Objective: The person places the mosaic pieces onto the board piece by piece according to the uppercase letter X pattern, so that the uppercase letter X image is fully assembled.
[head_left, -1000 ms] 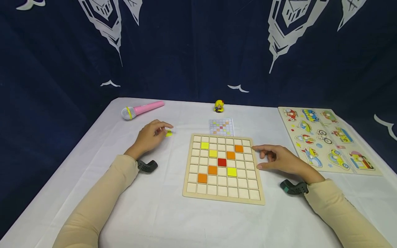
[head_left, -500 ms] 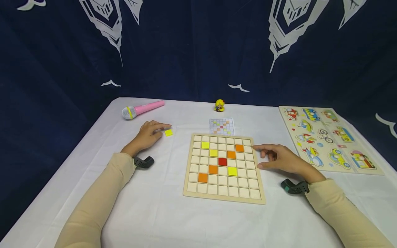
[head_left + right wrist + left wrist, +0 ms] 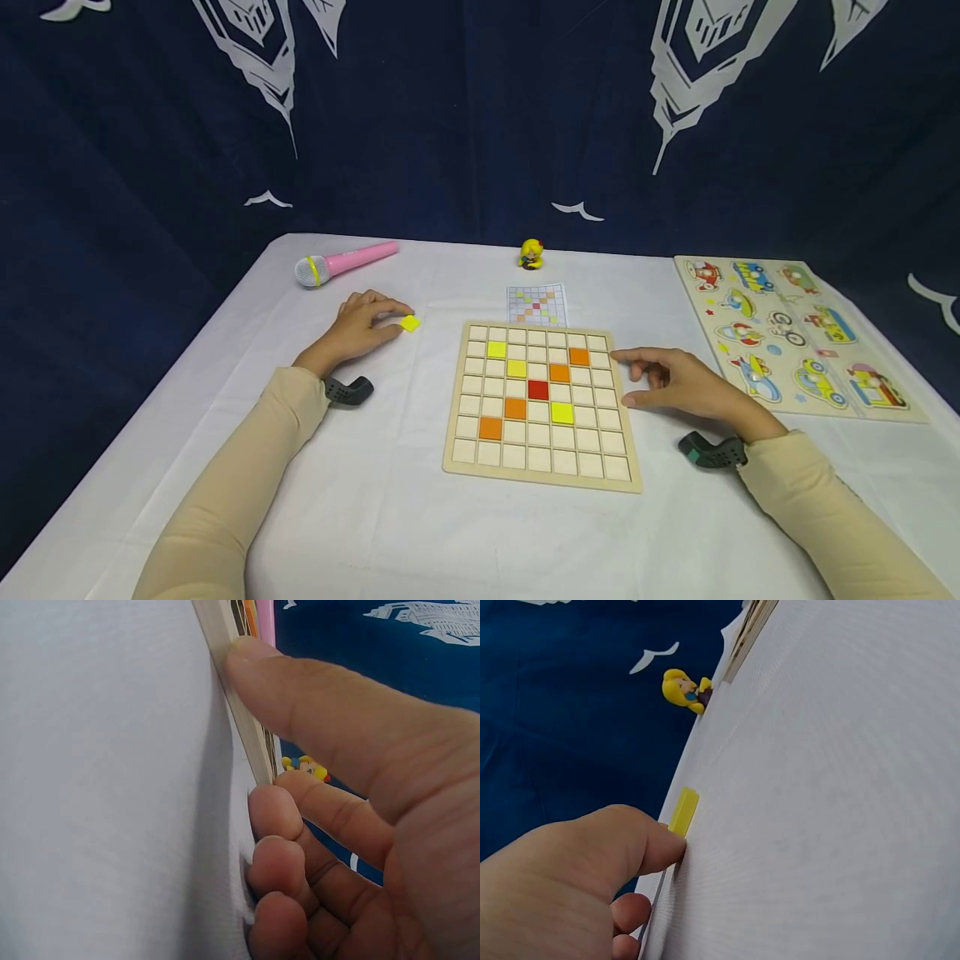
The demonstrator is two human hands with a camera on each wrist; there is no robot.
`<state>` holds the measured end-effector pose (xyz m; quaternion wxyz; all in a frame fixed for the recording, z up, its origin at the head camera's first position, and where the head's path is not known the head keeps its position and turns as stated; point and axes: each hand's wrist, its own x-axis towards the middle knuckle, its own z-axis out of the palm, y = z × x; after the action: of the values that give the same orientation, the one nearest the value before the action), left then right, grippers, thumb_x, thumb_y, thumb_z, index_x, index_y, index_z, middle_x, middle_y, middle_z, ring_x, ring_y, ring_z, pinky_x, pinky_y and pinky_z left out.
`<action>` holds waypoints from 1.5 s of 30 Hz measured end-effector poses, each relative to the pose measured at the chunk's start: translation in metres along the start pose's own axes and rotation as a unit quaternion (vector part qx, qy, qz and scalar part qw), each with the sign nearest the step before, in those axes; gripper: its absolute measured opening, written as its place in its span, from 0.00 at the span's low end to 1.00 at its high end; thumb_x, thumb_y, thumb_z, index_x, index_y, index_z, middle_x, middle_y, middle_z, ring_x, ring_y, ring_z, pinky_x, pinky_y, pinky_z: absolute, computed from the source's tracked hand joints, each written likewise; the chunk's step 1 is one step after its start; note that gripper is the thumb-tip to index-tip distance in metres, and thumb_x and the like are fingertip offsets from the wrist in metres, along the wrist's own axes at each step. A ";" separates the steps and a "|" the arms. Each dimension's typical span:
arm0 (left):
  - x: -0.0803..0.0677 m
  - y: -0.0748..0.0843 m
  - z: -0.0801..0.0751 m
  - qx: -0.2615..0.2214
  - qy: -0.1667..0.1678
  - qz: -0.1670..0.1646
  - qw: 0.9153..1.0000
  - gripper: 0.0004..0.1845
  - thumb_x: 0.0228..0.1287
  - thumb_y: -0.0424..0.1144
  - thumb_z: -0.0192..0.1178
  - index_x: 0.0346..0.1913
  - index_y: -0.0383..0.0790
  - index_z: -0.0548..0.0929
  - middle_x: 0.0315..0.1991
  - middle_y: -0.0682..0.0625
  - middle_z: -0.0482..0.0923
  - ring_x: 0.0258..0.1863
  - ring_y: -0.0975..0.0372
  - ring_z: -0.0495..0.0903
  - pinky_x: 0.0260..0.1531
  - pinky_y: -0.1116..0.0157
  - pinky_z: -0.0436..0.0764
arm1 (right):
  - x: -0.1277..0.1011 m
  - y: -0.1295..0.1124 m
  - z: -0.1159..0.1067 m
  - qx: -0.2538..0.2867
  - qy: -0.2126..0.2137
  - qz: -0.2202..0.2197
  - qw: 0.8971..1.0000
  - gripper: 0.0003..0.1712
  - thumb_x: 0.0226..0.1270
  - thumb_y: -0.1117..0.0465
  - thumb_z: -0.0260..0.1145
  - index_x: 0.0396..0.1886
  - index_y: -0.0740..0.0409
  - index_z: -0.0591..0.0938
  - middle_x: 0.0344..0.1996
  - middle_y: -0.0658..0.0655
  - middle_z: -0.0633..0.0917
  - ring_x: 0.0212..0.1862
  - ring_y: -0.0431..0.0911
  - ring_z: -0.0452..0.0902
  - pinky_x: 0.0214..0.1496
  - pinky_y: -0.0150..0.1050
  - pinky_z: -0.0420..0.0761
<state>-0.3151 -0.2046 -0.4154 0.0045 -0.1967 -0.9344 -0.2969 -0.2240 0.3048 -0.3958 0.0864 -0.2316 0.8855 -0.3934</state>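
Left hand (image 3: 358,327) touches a yellow tile (image 3: 409,323) with relaxed fingertips; right hand (image 3: 686,385), loosely curled, rests against the grid board's (image 3: 541,477) right edge.

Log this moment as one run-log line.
left hand: touches yellow tile on table | right hand: rests against grid board right edge | board: seven coloured tiles seated

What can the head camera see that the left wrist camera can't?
Only the head view shows the wooden grid board with its coloured squares, the pink toy microphone, the pattern card, the vehicle puzzle and the right hand at the board's edge. Only the left wrist view shows, close up, a fingertip touching the tile's edge. Both show the left hand, the yellow tile, the yellow figurine and the white tablecloth.
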 end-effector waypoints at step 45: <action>-0.013 0.083 0.015 -0.068 0.055 0.082 0.993 0.14 0.59 0.43 0.76 0.48 0.45 0.91 0.27 0.55 0.72 0.31 0.59 0.69 0.36 0.60 0.66 | 0.000 0.001 0.001 -0.005 0.003 0.002 1.000 0.38 0.62 0.66 0.83 0.69 0.74 0.79 0.40 0.55 0.79 0.30 0.40 0.69 0.32 0.34 0.71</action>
<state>-0.2704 -0.1394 -0.3832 0.0670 -0.2563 -0.8910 -0.3688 -0.2237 0.3046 -0.3968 0.0838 -0.2290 0.8884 -0.3890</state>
